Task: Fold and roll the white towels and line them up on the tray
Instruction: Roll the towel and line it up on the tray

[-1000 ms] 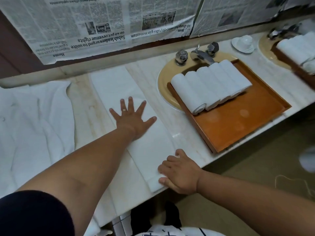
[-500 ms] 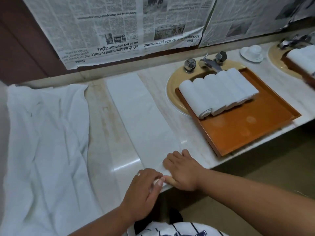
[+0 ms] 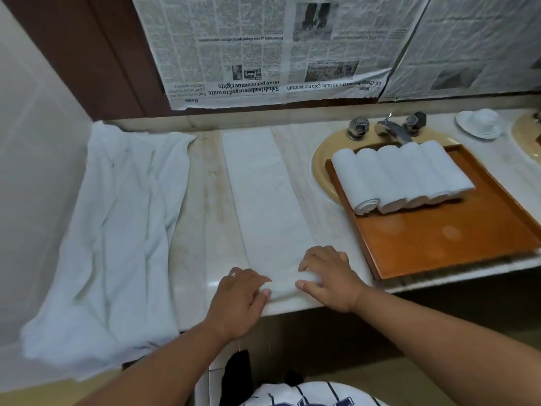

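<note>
- Head camera looks down on the marble counter (image 3: 202, 200), where a folded towel (image 3: 263, 194) lies as a long flat strip running from the back wall to the front edge.
- Both hands are at its near end: the left hand (image 3: 237, 300) and right hand (image 3: 328, 279) sit side by side, a little apart, with fingers curled over the towel's edge and gripping it.
- Off to the right, a wooden tray (image 3: 439, 238) rests across the sink basin (image 3: 320, 162), with rolled towels (image 3: 401, 174) in a tight row at its far end, touching one another.
- On the left, loose white towels (image 3: 117, 230) sprawl over the counter.
- Newspaper (image 3: 263, 48) covers the wall behind.
</note>
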